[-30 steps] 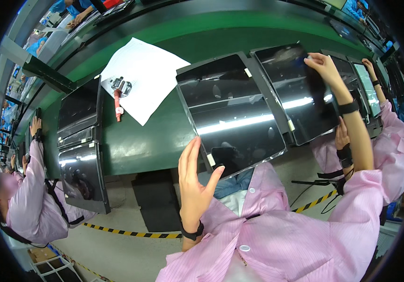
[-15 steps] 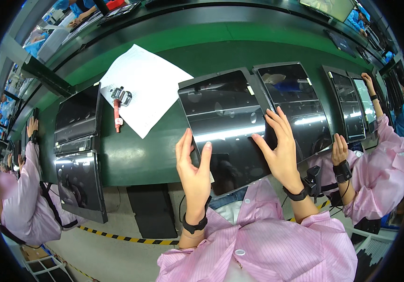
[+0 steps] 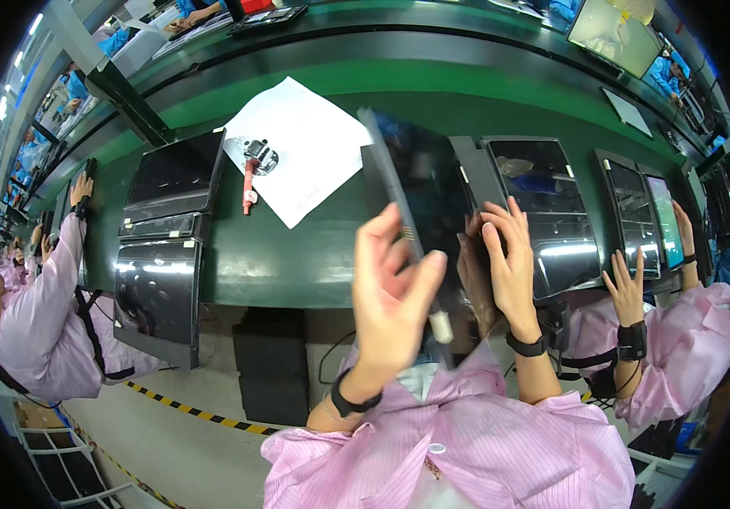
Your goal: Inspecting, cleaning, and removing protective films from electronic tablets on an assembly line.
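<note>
Black display panel (image 3: pixel 420 191) tilted up on edge off the green conveyor belt (image 3: pixel 297 254), glossy face toward 3 o'clock. My left hand (image 3: pixel 390 297) clamps its near edge, thumb one side, fingers the other. My right hand (image 3: pixel 509 263) lies open, flat on the face, steadying the tilt. White paper sheet (image 3: pixel 305 148) and red-handled tool (image 3: pixel 248 182) at 10 o'clock.

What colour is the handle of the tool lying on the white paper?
Red, seen in the head view: the tool on the paper.
</note>
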A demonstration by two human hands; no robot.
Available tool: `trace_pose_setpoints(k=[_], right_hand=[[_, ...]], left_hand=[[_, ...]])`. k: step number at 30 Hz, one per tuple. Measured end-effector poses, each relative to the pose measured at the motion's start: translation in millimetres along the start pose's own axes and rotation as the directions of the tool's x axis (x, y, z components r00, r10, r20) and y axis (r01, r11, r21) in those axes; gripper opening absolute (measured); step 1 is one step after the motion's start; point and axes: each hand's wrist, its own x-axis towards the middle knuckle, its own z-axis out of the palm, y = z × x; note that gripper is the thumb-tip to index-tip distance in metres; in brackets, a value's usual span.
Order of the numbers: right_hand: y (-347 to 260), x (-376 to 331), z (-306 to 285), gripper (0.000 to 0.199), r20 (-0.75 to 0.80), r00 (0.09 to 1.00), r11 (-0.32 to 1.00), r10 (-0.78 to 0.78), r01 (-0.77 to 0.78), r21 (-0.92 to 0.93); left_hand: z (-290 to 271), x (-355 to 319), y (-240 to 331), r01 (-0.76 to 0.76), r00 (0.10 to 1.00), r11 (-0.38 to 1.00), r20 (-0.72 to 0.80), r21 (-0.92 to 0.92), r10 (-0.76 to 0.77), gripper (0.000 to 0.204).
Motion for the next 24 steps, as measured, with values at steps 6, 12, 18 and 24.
trace_pose_setpoints(k=[6, 12, 18, 24], right_hand=[[28, 35, 10, 0.048, 0.251, 0.754, -0.378, -0.607, -0.552, 0.744], [-20, 47, -27, 0.053, 0.059, 0.759, -0.458, -0.648, -0.450, 0.767], [4, 46, -33, 0.055, 0.073, 0.757, -0.363, -0.650, -0.393, 0.845], [34, 46, -53, 0.053, 0.381, 0.794, -0.036, -0.474, -0.450, 0.893]], left_hand=[[80, -59, 8, -0.695, 0.696, 0.603, 0.575, 0.391, 0.429, 0.039], [96, -91, -13, -0.914, 0.341, 0.355, 0.846, 0.196, 0.410, 0.026], [96, -92, -9, -0.923, 0.366, 0.291, 0.805, 0.251, 0.466, 0.020], [84, -80, 39, -0.781, 0.589, 0.530, 0.673, 0.330, 0.448, 0.049]])
